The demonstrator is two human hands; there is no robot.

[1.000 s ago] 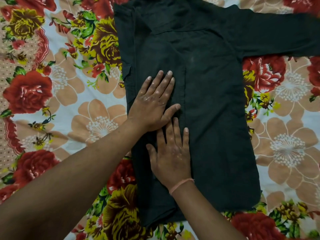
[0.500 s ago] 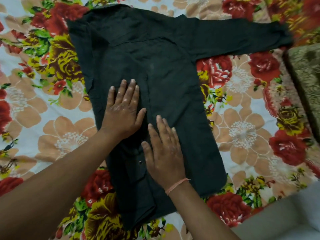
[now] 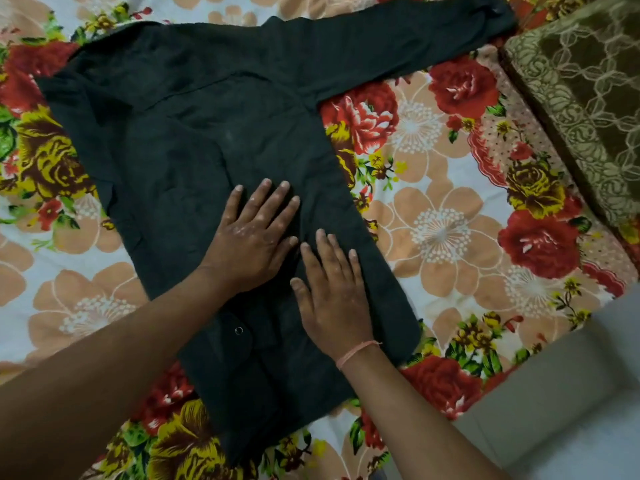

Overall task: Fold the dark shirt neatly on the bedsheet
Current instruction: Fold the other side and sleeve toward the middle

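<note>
The floral bedsheet (image 3: 450, 237) fills most of the view, printed with red roses, yellow blooms and pale peach flowers on white. A brown patterned blanket (image 3: 581, 98) lies along its far right edge, and a bare pale surface shows at the lower right corner.

The dark shirt (image 3: 194, 140) lies flat on the bedsheet, slightly left of centre, with its collar end toward the top and its hem toward the person. It is black or very dark green, matte, faintly creased, with a small pale spot on the chest. The left side looks already turned inward, with a snap fastener (image 3: 238, 330) showing on the folded layer near the hem. The right sleeve (image 3: 398, 39) runs out unfolded toward the upper right corner.

Judging by how it drapes and wrinkles, the cloth is soft, light and limp; it should crease easily but will not hold a shape unless pressed. It seems unlikely to slide much on the cotton sheet. The sensible hold for the next fold is probably the outstretched sleeve near its cuff, or the right shoulder seam, pinched at the edge and carried across.

The left hand (image 3: 247, 237) rests palm down on the shirt's middle, fingers straight and slightly spread. The right hand (image 3: 332, 292) lies just beside it, also flat, fingers close together, gripping nothing. A pink thread band (image 3: 356, 351) circles that wrist.
</note>
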